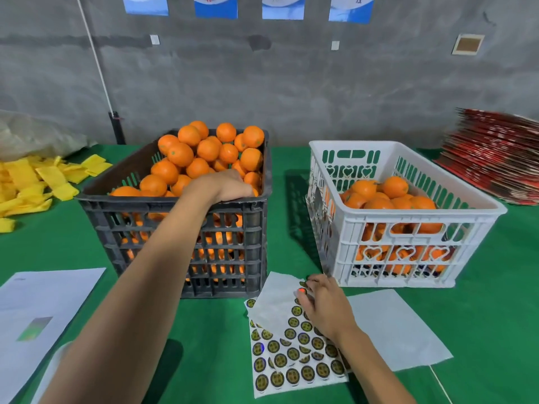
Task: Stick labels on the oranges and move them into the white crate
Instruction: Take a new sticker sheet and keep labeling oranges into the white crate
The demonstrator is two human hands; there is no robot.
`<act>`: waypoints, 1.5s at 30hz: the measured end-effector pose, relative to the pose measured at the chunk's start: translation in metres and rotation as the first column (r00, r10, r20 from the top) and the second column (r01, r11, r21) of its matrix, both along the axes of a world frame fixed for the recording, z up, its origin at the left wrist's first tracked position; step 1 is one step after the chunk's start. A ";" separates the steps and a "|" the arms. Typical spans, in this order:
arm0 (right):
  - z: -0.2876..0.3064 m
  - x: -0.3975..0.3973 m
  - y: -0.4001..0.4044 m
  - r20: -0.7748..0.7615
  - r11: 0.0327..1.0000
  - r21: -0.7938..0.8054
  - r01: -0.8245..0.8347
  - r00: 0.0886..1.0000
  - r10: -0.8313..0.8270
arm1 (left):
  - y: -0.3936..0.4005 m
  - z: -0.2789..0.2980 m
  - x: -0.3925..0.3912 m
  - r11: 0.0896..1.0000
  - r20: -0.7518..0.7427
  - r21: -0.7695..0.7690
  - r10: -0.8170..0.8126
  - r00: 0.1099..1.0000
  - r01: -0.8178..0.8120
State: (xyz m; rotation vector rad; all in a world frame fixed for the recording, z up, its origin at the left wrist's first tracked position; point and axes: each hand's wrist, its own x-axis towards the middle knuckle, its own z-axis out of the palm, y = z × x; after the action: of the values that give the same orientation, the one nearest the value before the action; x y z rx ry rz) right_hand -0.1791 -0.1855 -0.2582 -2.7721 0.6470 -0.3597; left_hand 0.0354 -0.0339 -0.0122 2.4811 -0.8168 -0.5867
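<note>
Left grip (pixel 230 186) reaches over the near wall of the black crate (pixel 175 228), fingers curled down among the oranges (pixel 204 150) at the front right corner — whether they have closed on a fruit cannot be told, since the fingertips are hidden behind the rim. That crate is heaped well above its rim.

Right grip (pixel 323 304) rests on the label sheet (pixel 294 360), which lies on the green surface (pixel 221 330) just in front of the two crates. Its thumb and forefinger are pinched together at a label (pixel 302 290) near the sheet's top edge, where a flap of white backing (pixel 277 301) is folded over the rows of round stickers.

To the right stands the white crate (pixel 408 237), partly filled with oranges that sit below its rim. White paper (pixel 393 325) lies under the right forearm — another printed sheet (pixel 38 316) lies at the near left. Yellow foam sleeves (pixel 35 182) are strewn at the far left, and a red stack (pixel 493 158) sits at the far right.
</note>
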 end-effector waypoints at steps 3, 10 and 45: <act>0.002 -0.003 -0.003 0.043 0.998 0.058 -0.017 0.999 0.015 | 0.000 -0.001 -0.002 0.999 0.023 -0.041 -0.022 1.000 0.023; 0.005 0.006 0.000 0.234 0.878 0.476 0.046 0.956 -0.177 | 0.000 -0.006 0.001 0.992 0.052 -0.126 -0.013 0.999 0.020; -0.009 -0.010 -0.011 0.158 0.942 0.306 -0.139 0.983 0.093 | -0.001 -0.009 0.006 0.987 0.060 -0.131 0.101 0.993 -0.093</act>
State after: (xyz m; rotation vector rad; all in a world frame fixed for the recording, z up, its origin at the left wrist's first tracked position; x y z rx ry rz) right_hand -0.1892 -0.1966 -0.2671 -2.4394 0.4579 -0.3854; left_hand 0.0412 -0.0349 -0.0212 2.4178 -0.7297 -0.4073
